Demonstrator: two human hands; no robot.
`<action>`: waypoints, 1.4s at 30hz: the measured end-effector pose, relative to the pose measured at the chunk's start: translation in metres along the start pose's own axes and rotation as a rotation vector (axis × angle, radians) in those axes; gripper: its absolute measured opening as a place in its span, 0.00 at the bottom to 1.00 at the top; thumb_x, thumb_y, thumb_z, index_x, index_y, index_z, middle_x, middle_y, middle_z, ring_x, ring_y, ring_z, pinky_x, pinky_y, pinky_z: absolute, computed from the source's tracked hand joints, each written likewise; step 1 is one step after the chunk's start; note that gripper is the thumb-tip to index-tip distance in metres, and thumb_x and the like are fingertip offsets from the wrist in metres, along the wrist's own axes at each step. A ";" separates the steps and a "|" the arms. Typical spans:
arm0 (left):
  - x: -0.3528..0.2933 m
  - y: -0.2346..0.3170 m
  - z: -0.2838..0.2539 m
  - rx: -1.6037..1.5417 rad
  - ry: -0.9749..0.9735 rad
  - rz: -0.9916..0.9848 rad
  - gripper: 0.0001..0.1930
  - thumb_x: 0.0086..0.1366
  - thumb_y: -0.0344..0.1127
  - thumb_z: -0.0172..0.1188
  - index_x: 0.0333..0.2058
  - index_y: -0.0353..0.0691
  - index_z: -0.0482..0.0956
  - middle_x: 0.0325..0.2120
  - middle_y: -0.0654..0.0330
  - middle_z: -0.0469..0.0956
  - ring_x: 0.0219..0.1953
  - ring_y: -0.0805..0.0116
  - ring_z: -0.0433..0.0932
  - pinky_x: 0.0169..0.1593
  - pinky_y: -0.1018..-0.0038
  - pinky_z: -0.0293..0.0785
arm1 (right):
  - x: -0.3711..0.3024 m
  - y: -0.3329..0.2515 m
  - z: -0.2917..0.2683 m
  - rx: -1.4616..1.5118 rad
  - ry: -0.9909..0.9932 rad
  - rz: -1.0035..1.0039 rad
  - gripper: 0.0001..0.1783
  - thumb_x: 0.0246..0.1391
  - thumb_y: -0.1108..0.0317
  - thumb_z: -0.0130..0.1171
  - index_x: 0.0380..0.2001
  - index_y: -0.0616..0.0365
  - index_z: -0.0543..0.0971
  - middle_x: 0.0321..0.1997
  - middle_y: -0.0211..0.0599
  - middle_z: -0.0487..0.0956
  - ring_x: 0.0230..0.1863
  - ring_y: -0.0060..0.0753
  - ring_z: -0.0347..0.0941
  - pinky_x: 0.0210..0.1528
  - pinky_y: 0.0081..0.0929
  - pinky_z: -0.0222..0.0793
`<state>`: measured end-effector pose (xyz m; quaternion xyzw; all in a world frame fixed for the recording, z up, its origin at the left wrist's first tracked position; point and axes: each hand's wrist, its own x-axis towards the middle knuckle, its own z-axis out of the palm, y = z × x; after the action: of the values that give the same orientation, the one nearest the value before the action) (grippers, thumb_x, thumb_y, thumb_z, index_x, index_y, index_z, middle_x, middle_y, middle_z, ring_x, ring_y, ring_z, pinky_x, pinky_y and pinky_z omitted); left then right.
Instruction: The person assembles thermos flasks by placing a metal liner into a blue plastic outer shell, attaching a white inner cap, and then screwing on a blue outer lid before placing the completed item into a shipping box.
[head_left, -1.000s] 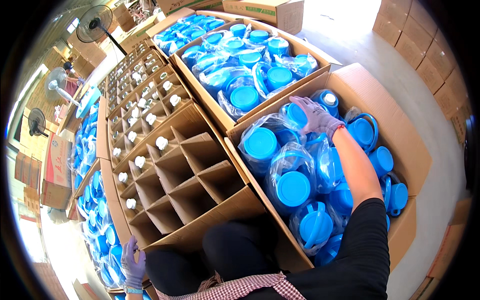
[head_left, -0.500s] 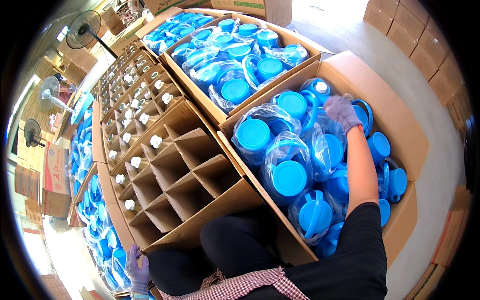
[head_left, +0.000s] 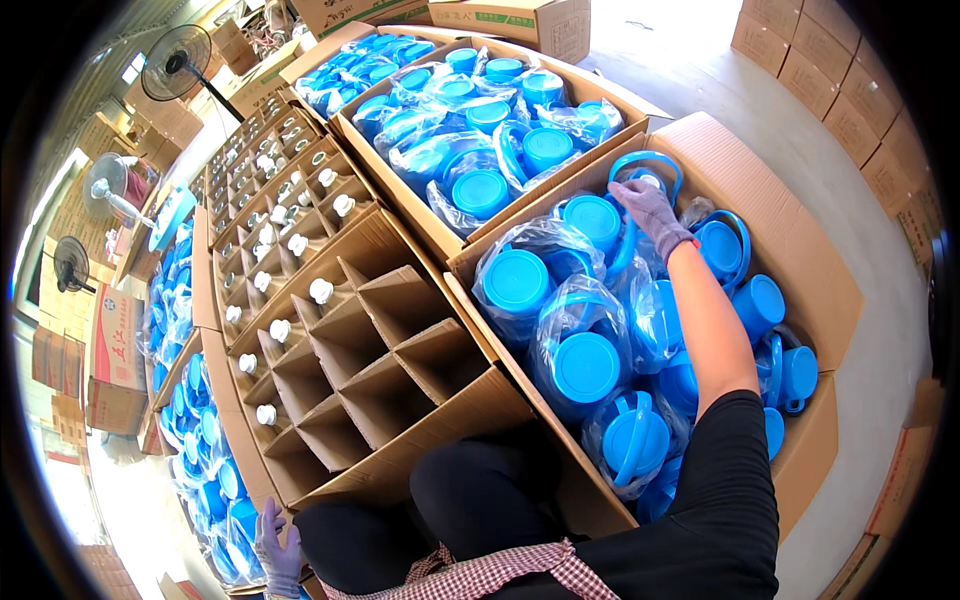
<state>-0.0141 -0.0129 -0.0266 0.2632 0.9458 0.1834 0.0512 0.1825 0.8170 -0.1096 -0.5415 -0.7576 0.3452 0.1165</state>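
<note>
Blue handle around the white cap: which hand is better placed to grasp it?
Probably the right hand: it is at the blue handle; the left hand is near the divided carton.

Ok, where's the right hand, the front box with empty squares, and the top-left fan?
Right hand [head_left: 652, 212]: head view, on the back of the glove.
Front divided box [head_left: 475, 407]: head view, on its near wall.
Top-left fan [head_left: 177, 63]: head view, on its hub.

Bright blue is splashed around the right hand [head_left: 645, 208] by the lidded containers [head_left: 585, 367]; dusty purple is worn on that gloved hand, matched by the left hand [head_left: 278, 548]. Behind the right, black is shown by the sleeve [head_left: 728, 450]; right of the left, red-and-white checks by the apron [head_left: 490, 572]. Between them, brown is carried by the divided carton [head_left: 430, 430], dotted with white caps [head_left: 321, 291].
</note>
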 end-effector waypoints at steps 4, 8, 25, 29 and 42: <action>0.013 -0.006 0.010 -0.023 0.040 0.054 0.35 0.58 0.25 0.61 0.67 0.33 0.69 0.49 0.47 0.80 0.43 0.56 0.82 0.50 0.64 0.80 | -0.034 -0.033 0.033 -0.109 0.267 -0.555 0.36 0.47 0.44 0.72 0.55 0.52 0.82 0.59 0.52 0.79 0.60 0.54 0.77 0.59 0.40 0.75; 0.023 0.020 0.016 -0.071 0.029 0.110 0.34 0.58 0.25 0.61 0.66 0.33 0.69 0.48 0.48 0.80 0.43 0.56 0.82 0.50 0.65 0.80 | -0.045 -0.093 0.054 -0.731 0.135 -0.257 0.29 0.53 0.50 0.67 0.58 0.44 0.81 0.67 0.47 0.69 0.60 0.60 0.76 0.60 0.49 0.76; -0.054 -0.047 -0.003 -0.300 0.203 -0.062 0.35 0.58 0.25 0.62 0.67 0.34 0.68 0.51 0.49 0.78 0.45 0.57 0.81 0.54 0.64 0.79 | -0.065 -0.148 -0.061 0.146 0.008 -0.580 0.07 0.54 0.68 0.70 0.35 0.58 0.87 0.32 0.38 0.85 0.34 0.34 0.83 0.37 0.31 0.79; -0.036 0.005 -0.014 -0.388 0.229 0.061 0.37 0.55 0.27 0.70 0.65 0.34 0.71 0.54 0.47 0.77 0.49 0.54 0.81 0.57 0.64 0.79 | -0.259 -0.276 -0.121 0.642 -0.167 -0.456 0.09 0.55 0.72 0.70 0.39 0.63 0.83 0.28 0.33 0.80 0.26 0.26 0.76 0.29 0.24 0.74; -0.078 0.244 -0.114 -0.957 0.835 0.897 0.38 0.52 0.58 0.78 0.49 0.32 0.78 0.67 0.35 0.64 0.72 0.31 0.60 0.72 0.43 0.57 | -0.666 -0.348 -0.132 0.724 -0.407 -1.089 0.24 0.57 0.75 0.64 0.56 0.61 0.69 0.50 0.34 0.71 0.40 0.18 0.70 0.38 0.17 0.70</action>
<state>0.1479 0.1042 0.1707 0.4792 0.5076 0.6590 -0.2801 0.2553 0.2085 0.3445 0.0653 -0.7656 0.5639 0.3025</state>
